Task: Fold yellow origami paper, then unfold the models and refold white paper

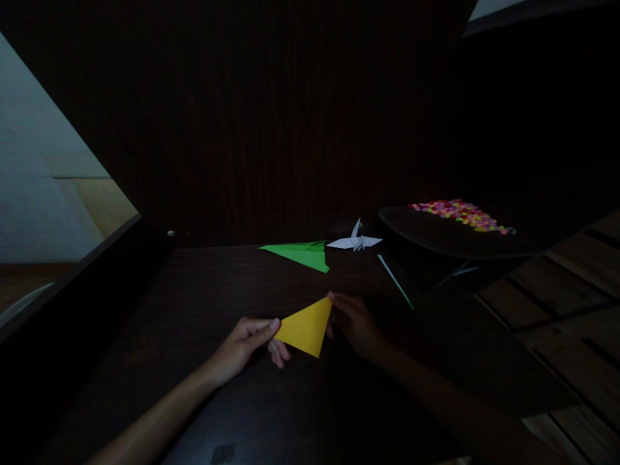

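Both hands meet mid-worktop [203, 303] on a yellow-orange folded paper triangle [306, 328]. Left hand [242, 345] pinches its left corner w/ thumb over fingers; right hand [356, 326] fingers pressed together at the top-right tip. Long axis runs left-low to right-high, between hands, equally near.

right hand [356, 323] fingers: dim, perhaps behind yellow paper [306, 329] | forearms: cropped

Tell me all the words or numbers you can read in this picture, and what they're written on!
There are none to read. The yellow paper held between the left hand and right hand is plain. So are the green folded paper and the white paper crane. The colourful bits on the dark tray are too small to show any writing.
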`<act>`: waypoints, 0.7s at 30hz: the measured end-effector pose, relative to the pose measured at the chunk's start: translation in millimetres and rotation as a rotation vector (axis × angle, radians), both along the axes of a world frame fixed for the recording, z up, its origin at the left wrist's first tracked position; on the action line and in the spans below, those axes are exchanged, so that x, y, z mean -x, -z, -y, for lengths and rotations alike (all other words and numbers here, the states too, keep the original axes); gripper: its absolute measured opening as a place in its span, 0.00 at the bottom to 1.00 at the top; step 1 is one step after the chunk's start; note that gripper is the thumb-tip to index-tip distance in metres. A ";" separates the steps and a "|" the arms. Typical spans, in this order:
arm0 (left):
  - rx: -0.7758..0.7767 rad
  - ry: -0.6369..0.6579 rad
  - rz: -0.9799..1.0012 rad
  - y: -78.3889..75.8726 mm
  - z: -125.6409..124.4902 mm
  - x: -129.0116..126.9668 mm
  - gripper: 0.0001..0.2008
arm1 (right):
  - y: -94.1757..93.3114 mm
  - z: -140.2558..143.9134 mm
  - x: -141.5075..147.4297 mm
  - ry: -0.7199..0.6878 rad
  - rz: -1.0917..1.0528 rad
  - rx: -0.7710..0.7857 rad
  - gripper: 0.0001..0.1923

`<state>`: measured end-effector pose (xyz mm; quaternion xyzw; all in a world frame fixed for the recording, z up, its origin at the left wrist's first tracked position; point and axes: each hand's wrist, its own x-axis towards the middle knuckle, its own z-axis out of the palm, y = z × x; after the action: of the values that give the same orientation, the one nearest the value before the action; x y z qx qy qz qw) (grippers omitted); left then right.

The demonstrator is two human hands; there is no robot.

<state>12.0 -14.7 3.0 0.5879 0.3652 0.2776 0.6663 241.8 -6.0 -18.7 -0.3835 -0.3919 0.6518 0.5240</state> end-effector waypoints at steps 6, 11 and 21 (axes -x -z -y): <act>0.008 0.045 0.008 1.6 -0.9 2.3 0.24 | 3.6 -1.1 -1.9 -0.003 0.064 -0.067 0.19; 0.029 0.124 0.001 0.2 -1.0 3.3 0.19 | 0.9 1.3 -3.7 -0.064 0.144 -0.156 0.17; 0.218 0.272 0.048 4.7 5.2 1.0 0.14 | -4.1 12.0 4.8 -0.222 0.088 -0.216 0.18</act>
<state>11.1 -19.9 -1.7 0.5494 0.2942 0.1579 0.7660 237.0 -18.0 -14.6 -0.3073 -0.5223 0.6424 0.4691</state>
